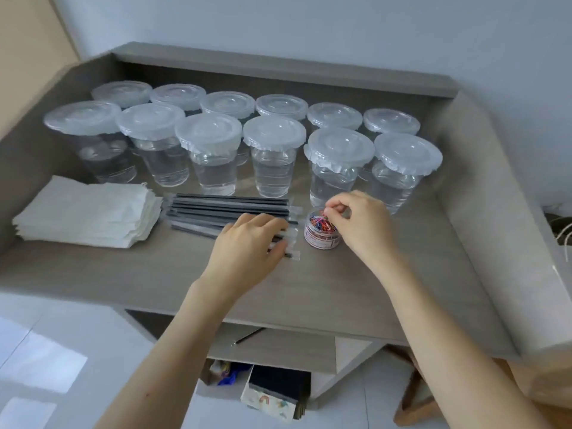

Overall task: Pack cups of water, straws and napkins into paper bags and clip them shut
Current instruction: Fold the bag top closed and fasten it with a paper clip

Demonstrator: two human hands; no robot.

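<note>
Picking a clip out of the little jar looks like the step in hand. The right hand (356,224) is over the small clear jar (322,235). Its grip is together, with thumb and first finger pinching the coloured paper clips (320,218) at the top of the pile. How many clips are in the pinch is too small to tell.

The left hand (247,246) lies flat on the near ends of the wrapped black straws (223,205). Its fingers are straight, so its grip is apart and holds nothing.

To do this well, I would pinch just one clip and lift it straight up. Clips hook onto each other, so a slow lift and a small shake may help. The jar is light and could tip, and the left hand is just beside it and could hold it.

The cups of water (272,156) stand in two rows at the back of the bench (340,289), all with lids on. One cup is right behind the jar, so the hand should stay low. A white paper stack (86,212) lies to the left of the straws. I cannot tell if it is napkins or bags.
</note>
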